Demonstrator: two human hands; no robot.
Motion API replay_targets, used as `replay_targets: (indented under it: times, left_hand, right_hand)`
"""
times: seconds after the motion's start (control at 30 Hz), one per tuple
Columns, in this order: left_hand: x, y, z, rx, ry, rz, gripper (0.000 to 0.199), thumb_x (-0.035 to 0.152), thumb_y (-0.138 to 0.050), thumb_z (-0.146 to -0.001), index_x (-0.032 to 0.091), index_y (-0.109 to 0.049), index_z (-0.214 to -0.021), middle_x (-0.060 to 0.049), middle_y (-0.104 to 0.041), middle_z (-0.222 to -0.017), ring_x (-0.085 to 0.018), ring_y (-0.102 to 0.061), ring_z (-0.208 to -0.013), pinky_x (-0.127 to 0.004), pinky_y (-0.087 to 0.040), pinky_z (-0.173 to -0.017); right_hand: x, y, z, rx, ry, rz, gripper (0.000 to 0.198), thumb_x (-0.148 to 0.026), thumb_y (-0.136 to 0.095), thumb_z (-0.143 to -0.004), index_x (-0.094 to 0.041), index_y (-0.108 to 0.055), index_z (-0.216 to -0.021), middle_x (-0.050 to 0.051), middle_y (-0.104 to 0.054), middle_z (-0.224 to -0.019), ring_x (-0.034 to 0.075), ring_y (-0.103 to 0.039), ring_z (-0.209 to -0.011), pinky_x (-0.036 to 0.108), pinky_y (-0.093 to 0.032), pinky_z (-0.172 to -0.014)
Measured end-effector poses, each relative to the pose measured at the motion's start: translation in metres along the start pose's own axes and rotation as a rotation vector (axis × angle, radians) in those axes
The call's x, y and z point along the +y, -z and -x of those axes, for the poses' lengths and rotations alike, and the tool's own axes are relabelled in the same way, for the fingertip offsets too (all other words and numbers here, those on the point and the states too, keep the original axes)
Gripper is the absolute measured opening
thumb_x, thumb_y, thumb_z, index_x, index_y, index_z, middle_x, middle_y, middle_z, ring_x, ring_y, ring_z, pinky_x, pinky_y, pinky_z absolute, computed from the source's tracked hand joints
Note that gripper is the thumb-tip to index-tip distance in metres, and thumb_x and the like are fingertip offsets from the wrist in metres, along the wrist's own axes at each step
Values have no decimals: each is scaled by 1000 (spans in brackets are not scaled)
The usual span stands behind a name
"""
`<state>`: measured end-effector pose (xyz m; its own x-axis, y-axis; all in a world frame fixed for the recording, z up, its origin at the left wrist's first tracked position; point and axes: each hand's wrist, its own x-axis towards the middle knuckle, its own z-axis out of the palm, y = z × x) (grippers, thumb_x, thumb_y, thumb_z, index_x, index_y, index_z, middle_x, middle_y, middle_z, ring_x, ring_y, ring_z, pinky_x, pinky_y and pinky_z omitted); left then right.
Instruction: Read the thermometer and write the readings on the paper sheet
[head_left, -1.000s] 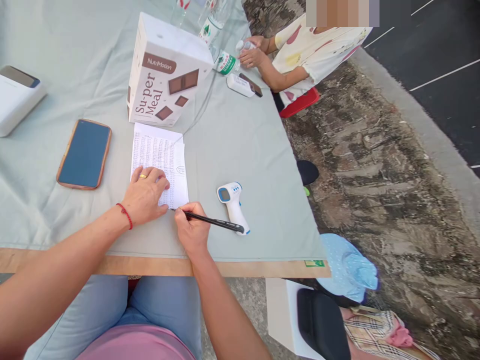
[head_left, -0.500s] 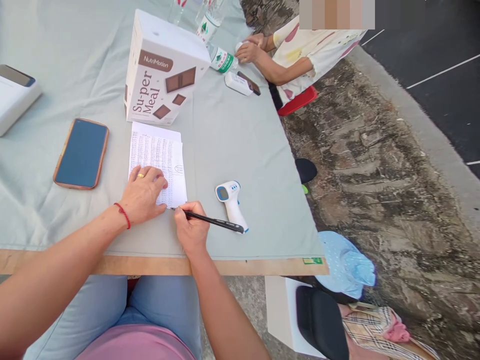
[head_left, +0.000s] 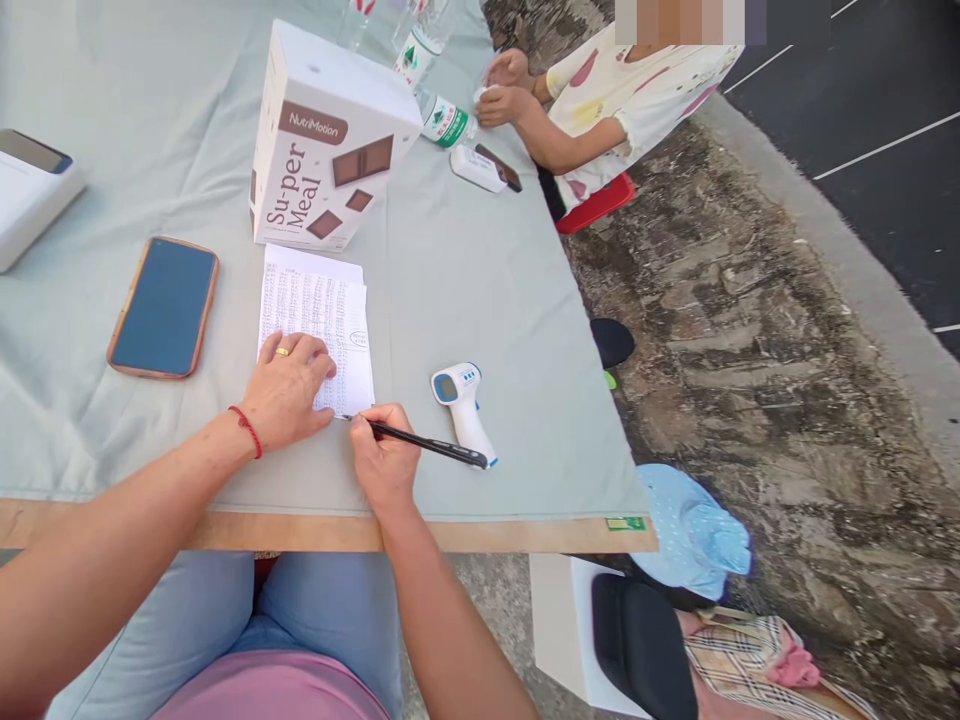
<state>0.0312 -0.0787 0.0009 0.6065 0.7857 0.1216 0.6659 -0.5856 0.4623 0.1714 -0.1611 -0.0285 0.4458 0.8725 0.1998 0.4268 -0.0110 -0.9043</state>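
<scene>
Matt cloth over wood table edge; paper sheet; glossy phone; plastic thermometer

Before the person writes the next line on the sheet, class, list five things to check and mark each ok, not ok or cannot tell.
1. Left hand lies flat on the paper sheet, pinning it: ok.
2. Right hand grips the black pen, tip at the sheet's lower right corner: ok.
3. Room left on the sheet at the pen tip: cannot tell, print too small.
4. Thermometer lies apart from the sheet, though the pen's back end passes over its handle: ok.
5. Phone and Su-per Meal box sit off the sheet, the box close to its top edge: ok.
</scene>
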Motion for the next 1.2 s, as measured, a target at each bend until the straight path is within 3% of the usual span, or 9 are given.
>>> replay_targets:
  times: [0.47,0.9,1.07,1.2]
  left_hand:
    - [0,-1,-1,-3,5,4,31,24,-66,-71,18,-61,-100,-9,-57,-116,-28,-49,-116,-53,-23,-113]
    - [0,-1,-1,-23,17,-15,33,25,-66,-71,17,-61,-102,-10,-56,-118,-29,-49,-117,-52,-23,-114]
    - [-1,1,-1,-45,28,-14,33,25,-67,-71,16,-61,-102,-10,-56,-119,-29,-49,-118,-52,-21,-114]
    - [-2,5,0,-41,33,-35,32,25,-68,-72,17,-60,-101,-10,-57,-118,-28,-49,-118,-53,-24,-113]
  right_hand:
    - [-1,1,1,46,-55,-5,14,-30,-54,-73,-22,-48,-63,-7,-47,-55,11,-41,-50,25,-35,-50]
    - [-1,1,0,-1,-28,37,14,-29,-52,-73,-23,-45,-62,-7,-43,-52,11,-40,-49,25,-34,-49]
    - [3,2,4,175,40,-2,13,-31,-54,-80,-22,-50,-72,-5,-50,-62,12,-47,-56,26,-41,-56]
    - [1,7,3,257,84,2,16,-35,-52,-87,-20,-58,-91,2,-62,-83,16,-59,-76,30,-48,-70]
